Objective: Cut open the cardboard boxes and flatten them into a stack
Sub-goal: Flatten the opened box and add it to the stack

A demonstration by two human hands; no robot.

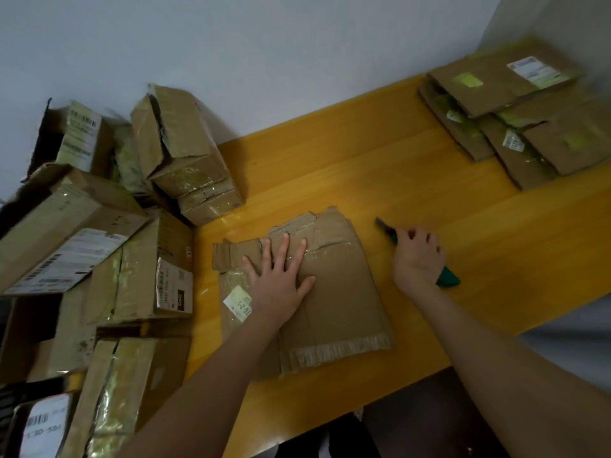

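- One flattened brown cardboard box (334,292) is seen at the centre of the frame, laid flat on a yellow wooden worktop (380,153).
- Its long axis runs up and down the frame, leaning slightly left at the top; the torn flaps are turned toward the upper edge of the frame.
- The left hand (279,279) is laid flat on the left half of this box, with the fingers straight, spread wide and pointed toward the top of the frame.
- A pale yellow label (236,302) is stuck at the box's left edge, just beside the left wrist.
- One green-handled utility knife (448,280) is gripped in the right hand (418,256), whose fingers are curled round the handle.
- The knife's long axis runs diagonally: the dark blade end is pointed to the upper left, the handle end to the lower right.
- The knife is held to the right of the flattened box, apart from it.
- One stack of flattened cardboard sheets (515,104) is seen at the upper right, well apart from both hands; at least four layers can be counted.
- A pile of unflattened brown boxes (148,272), at least six, is crowded at the left of the frame.
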